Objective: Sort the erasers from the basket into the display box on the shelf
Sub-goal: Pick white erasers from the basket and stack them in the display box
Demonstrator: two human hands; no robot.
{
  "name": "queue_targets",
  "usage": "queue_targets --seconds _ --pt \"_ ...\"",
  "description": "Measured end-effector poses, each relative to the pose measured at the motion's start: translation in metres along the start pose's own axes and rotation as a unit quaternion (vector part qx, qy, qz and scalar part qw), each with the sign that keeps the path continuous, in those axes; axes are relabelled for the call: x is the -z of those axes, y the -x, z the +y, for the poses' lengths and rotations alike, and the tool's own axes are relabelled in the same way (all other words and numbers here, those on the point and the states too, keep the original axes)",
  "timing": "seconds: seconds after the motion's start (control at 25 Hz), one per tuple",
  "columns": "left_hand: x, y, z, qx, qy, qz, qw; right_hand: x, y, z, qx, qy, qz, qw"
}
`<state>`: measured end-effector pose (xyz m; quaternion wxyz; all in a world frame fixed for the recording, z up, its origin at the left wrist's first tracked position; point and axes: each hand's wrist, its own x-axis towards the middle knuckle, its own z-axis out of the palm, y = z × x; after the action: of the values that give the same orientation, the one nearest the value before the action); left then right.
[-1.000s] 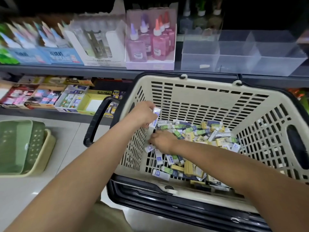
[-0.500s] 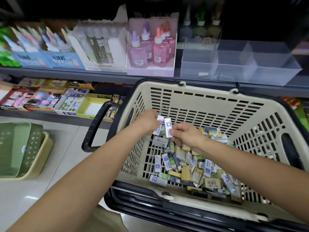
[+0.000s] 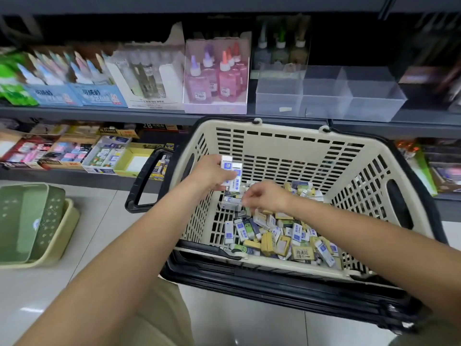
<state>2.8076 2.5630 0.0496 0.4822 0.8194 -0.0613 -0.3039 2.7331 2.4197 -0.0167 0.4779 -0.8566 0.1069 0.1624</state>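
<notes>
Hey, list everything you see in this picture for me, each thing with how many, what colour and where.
basket: one, cream with black frame, in front of the shelves
loose erasers: dozens, white-blue, yellow, green, on the basket floor
held erasers: at least two, white with blue labels, gripped above the pile
display boxes: several, mixed colours, lower shelf, left
clear bins: three, transparent, upper shelf, right
glue bottles: several, pink, upper shelf, middle
floor trays: stacked, green inside cream, floor, left
left hand: one, grips erasers over the basket
right hand: one, fingers curled over the pile; grip unclear
</notes>
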Motion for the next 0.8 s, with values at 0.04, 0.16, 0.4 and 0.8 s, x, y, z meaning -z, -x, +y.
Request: queue_targets --seconds 0.04,0.16,0.4,0.8 --pt "0.003 0.004 -0.002 -0.011 -0.002 0.019 1.000 -0.010 -0.007 0.002 0.023 0.101 -0.027 0.994" --pt "0.006 0.011 -0.006 -0.009 0.029 0.023 0.999 -0.039 -0.030 0.007 0.077 0.291 -0.130 0.945" --pt "0.003 0.008 -0.012 -0.008 0.105 -0.018 0.994 -0.074 -0.046 0.026 0.192 0.555 -0.182 0.788" --pt "-0.002 -0.001 -0.013 0.011 0.082 0.029 0.996 0.013 0.009 0.003 -0.015 -0.083 0.084 0.993"
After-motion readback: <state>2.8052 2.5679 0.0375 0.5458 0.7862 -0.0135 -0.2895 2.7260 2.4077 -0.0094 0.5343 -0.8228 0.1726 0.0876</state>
